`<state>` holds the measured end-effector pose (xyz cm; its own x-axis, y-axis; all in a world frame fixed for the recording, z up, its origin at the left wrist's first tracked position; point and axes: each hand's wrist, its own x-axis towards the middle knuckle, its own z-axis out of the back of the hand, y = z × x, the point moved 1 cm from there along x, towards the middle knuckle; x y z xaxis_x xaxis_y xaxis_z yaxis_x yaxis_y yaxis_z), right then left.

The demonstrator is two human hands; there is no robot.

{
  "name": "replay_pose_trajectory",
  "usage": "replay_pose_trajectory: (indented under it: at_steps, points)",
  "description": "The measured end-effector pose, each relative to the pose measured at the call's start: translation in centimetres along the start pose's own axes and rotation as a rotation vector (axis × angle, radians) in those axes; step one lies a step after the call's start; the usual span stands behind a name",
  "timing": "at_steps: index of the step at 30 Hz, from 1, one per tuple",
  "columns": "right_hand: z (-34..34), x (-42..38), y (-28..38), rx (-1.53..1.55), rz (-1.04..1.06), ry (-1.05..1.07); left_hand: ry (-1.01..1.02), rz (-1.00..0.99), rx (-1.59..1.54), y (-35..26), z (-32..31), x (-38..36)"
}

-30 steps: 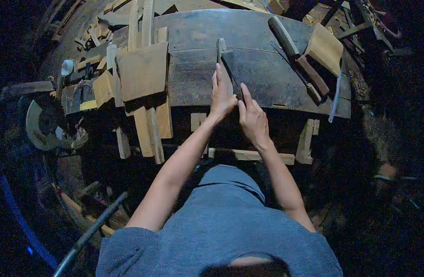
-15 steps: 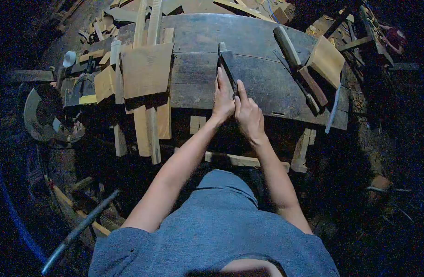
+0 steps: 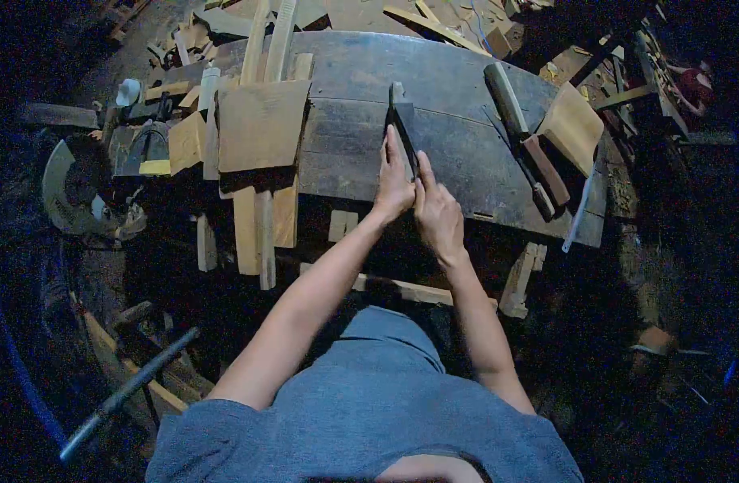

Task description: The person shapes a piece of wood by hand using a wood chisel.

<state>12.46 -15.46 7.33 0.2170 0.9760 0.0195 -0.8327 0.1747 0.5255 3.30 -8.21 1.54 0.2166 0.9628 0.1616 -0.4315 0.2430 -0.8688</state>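
Between both hands, over the dark workbench (image 3: 345, 133), is a long narrow dark tool (image 3: 403, 121) with a lighter tip at its far end. My left hand (image 3: 394, 181) is wrapped along its left side, thumb stretched forward. On the right side, my right hand (image 3: 438, 211) holds the near end, with the index finger laid along it. The two hands almost touch. The palms hide the tool's near end, so its exact kind is unclear.
Left on the bench lies a wide wooden board (image 3: 262, 126) over long strips. At right are a brown wooden block (image 3: 545, 169), a pale curved wood piece (image 3: 573, 129) and a thin metal blade (image 3: 579, 211). A person in red (image 3: 695, 87) is at the far right.
The view has shifted slightly. Both hands and the dark tool appear a little lower and to the right, and the tool looks slightly turned. The grip stays the same.
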Motion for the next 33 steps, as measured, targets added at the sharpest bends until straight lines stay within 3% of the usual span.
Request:
replay_pose_trajectory:
  at_steps: [2,4,6,7,11,14,15,16,17,22,23,26,29,33]
  points:
    - [0.9,0.0,0.0,-0.008,-0.007,0.022,0.078,0.106,-0.032,-1.3,0.2,0.1]
    - [1.8,0.3,0.3,0.032,-0.087,0.151,0.074,0.09,-0.017,-0.5,-0.6,0.1]
    - [0.8,2.7,-0.1,0.059,-0.099,0.108,-0.003,-0.068,0.05,-0.2,-0.8,0.3]
    - [0.5,3.3,0.1,0.057,-0.107,0.122,0.036,0.06,-0.041,0.1,-0.6,0.5]
    - [0.3,2.6,-0.3,0.03,-0.101,0.145,0.021,0.042,-0.048,-0.3,-0.5,0.6]
    - [0.8,2.1,-0.4,0.057,-0.116,0.173,0.092,0.142,-0.023,-0.8,-0.7,0.7]
    - [0.2,3.0,-0.8,0.061,-0.08,0.104,0.036,0.018,0.045,0.2,-1.3,0.6]
    - [0.3,4.0,-0.5,0.063,-0.041,0.033,0.041,0.023,0.041,0.2,-1.3,0.9]
    - [0.5,4.8,-0.3,0.101,-0.053,0.058,0.056,0.114,-0.155,0.4,-1.0,1.3]
    - [1.0,3.8,1.1,0.091,-0.109,0.103,-0.018,-0.083,0.016,0.4,-1.0,1.4]
    - [1.2,3.0,0.9,0.043,-0.101,0.138,0.077,0.107,-0.024,0.1,-0.7,1.2]
    - [0.3,6.4,-0.3,-0.05,-0.067,0.122,0.044,0.019,-0.04,0.9,-1.7,1.3]
    - [0.5,11.5,0.1,0.095,-0.05,0.078,0.097,-0.007,0.015,0.2,-1.0,0.3]
    - [0.6,7.2,-1.2,0.282,-0.088,0.083,0.08,0.03,-0.019,0.0,-1.4,0.9]
